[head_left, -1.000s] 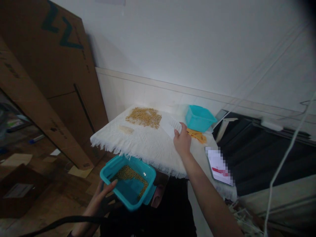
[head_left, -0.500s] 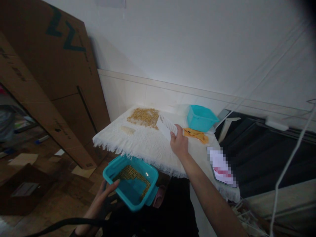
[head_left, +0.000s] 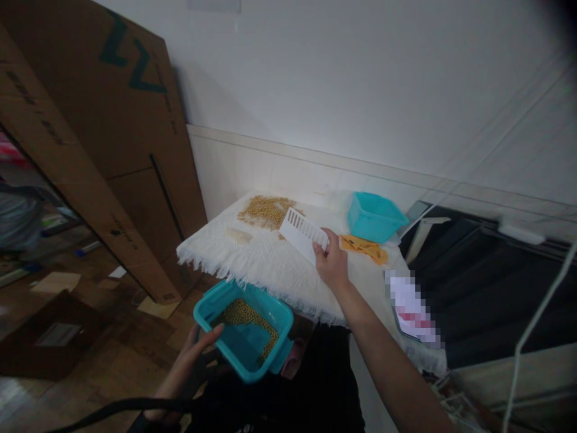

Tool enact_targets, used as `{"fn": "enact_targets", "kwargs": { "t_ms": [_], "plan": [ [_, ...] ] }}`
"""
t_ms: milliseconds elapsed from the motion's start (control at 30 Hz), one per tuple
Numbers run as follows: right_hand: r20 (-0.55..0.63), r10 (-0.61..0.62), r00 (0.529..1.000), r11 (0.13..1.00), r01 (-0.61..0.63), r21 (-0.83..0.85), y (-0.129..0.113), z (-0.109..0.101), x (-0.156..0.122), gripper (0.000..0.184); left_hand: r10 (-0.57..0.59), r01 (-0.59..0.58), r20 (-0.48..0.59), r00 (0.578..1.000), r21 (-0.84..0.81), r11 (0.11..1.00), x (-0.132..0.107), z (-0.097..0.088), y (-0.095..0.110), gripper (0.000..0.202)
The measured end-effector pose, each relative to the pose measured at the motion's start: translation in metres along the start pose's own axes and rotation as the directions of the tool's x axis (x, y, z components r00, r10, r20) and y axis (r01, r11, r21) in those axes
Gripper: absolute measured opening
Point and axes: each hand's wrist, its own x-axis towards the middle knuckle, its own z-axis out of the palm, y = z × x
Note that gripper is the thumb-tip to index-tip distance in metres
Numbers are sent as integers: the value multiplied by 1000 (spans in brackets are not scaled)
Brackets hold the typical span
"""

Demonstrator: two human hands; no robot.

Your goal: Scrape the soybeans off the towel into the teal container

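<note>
My left hand [head_left: 202, 347] grips the near left rim of a teal plastic basin [head_left: 246, 374], held just below the table's front edge. Soybeans [head_left: 241, 313] lie in it along the far and right sides. In my right hand [head_left: 331, 260] is a flat white slotted plastic piece [head_left: 293, 234], its far end tilted over the tablecloth. That end is beside a spread pile of soybeans [head_left: 265, 210] at the back left of the table. A small pale, flat piece [head_left: 238, 235] lies in front of the pile; its kind is unclear.
A second teal basin [head_left: 376, 219] stands at the back right, with a yellow cloth [head_left: 364, 248] in front. A phone [head_left: 415, 313] lies near the right edge of the fringed white tablecloth [head_left: 270, 264]. A tall cardboard box [head_left: 135, 138] leans at the left.
The white slotted piece has drawn back slightly from the pile, toward me, and a few beans lie near it. The basin stays under the table edge. The whole view has shifted a little.
</note>
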Motion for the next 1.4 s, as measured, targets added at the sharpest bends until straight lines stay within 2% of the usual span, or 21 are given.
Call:
{"fn": "enact_targets", "kwargs": {
  "t_ms": [333,500,767,967,1267,1400],
  "plan": [
    [-8,-46,999,998,45,-46,3,3,1,43,-8,9,28,1000,-27,1000,0,0,0,100],
    [-46,-9,999,996,5,-88,7,1,4,43,-5,6,25,1000,-30,1000,-2,1,0,104],
    [50,21,999,993,-15,-115,6,1,4,42,-8,8,24,1000,-13,1000,-1,0,0,100],
    [65,27,998,994,-19,-111,3,1,4,44,17,-17,49,999,0,1000,-6,3,0,102],
    [108,-4,994,1000,6,-19,-1,0,2,46,-2,2,-1,1000,-36,999,-2,-1,3,107],
    [111,-26,993,999,29,-27,-4,2,1,43,-14,14,-5,1000,-42,999,-1,-5,6,104]
  ]
}}
